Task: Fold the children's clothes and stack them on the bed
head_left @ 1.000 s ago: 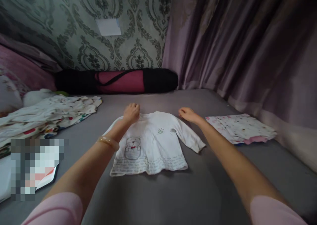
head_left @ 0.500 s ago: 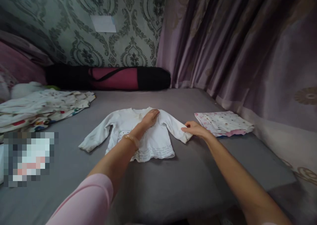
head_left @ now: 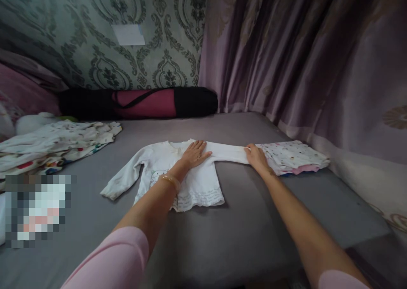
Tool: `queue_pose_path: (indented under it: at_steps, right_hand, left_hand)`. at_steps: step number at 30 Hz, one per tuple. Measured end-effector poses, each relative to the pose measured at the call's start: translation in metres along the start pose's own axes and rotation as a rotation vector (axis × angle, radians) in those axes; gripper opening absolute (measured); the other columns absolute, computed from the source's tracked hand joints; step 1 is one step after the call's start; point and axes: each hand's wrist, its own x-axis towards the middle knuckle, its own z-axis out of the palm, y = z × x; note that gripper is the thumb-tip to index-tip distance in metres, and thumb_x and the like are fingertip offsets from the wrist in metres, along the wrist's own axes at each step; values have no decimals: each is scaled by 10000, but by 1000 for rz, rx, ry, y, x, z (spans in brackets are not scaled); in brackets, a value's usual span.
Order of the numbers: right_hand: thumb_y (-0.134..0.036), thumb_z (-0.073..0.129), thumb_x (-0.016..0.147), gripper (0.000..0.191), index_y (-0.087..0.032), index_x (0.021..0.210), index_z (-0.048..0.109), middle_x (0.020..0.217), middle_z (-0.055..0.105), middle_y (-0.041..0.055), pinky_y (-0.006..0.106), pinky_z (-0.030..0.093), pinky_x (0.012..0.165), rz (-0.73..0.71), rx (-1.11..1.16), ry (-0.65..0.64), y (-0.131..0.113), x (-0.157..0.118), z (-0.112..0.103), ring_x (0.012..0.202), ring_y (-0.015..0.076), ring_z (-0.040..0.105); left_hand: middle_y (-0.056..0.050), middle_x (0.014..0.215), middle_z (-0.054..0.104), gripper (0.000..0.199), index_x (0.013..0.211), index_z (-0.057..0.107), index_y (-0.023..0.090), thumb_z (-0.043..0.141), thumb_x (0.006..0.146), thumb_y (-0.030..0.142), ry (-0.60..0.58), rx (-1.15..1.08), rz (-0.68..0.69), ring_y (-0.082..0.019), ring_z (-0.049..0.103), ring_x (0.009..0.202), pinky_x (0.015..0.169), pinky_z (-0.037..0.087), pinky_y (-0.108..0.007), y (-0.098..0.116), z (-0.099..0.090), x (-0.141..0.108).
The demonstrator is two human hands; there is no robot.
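Heap (head_left: 70,142) at left is loose, unfolded. Shirt (head_left: 202,180) lies spread flat on bed (head_left: 254,225), unfolded; left-side sleeve (head_left: 122,176) slants down. Left hand (head_left: 193,154) rests flat on it, fingers spread, gripping nothing. Right-side sleeve (head_left: 227,152) runs straight, end held in closed right hand (head_left: 257,158). Pile (head_left: 294,156) alongside is folded.

White shirt (head_left: 205,178) is showing grey print along its hem (head_left: 203,199). Wallpaper (head_left: 162,38) is displaying dark scrolls on grey-green; long bag (head_left: 155,105) is pairing black with maroon.
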Motion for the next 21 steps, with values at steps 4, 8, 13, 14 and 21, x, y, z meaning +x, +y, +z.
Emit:
queue_pose_path:
  at_steps: [4,8,13,14,21]
  right_hand:
    - [-276,299,1009,342,-131,1197,545,1087,647,182,322,454,796,-50,-264,19,-10,-4,3,978,257,648]
    - [-247,293,1008,345,-107,1163,567,1098,633,204,339,469,790,-75,-375,34,-15,1,7,972,267,653]
    - [-257,321,1003,352,-105,1097,624,1067,650,205,346,476,782,-144,-431,26,-11,11,3,972,274,656]
    - [-268,316,1005,359,-112,1107,622,1067,655,197,344,475,784,-144,-433,27,-10,13,2,970,270,658]
    - [-334,390,983,351,-115,1100,638,1049,668,197,386,470,797,-49,-422,7,-9,19,-3,966,297,647]
  left_hand:
    - [-162,1528,314,862,1462,313,125,236,865,741,-33,39,-41,-310,245,1421,1155,167,-425,5,-2,-2]
    - [-177,1539,281,945,1471,292,107,232,822,792,-65,43,-59,-334,215,1427,1154,140,-436,6,-4,0]
    - [-200,1556,212,1017,1487,247,115,269,770,836,-204,17,-125,-369,175,1432,1137,146,-491,13,-11,12]
    - [-205,1556,206,1023,1487,243,110,279,766,836,-221,15,-143,-376,169,1432,1134,147,-503,15,-12,14]
    - [-205,1557,205,1008,1487,240,98,213,788,824,-120,9,-145,-382,137,1437,1142,99,-515,20,-3,6]
